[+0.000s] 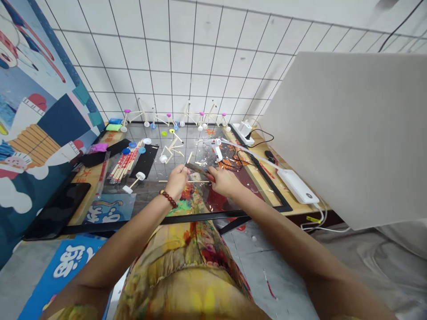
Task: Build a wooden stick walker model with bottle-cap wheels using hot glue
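My right hand is closed on the red handles of a dark cutting tool, which points left. Its tip meets a short pale wooden stick that rises from my left hand, whose fingers are pinched together. A brown bead bracelet circles my left wrist. Below both hands a longer stick lies across the glass tabletop. Just beyond them stand a small stick frame with a white wheel and a white glue gun.
Several stick models with coloured wheels line the back edge. Left are bundled chopsticks, a stick with two white wheels and a dark phone. Right are a power strip, a white power bank and a large pale panel.
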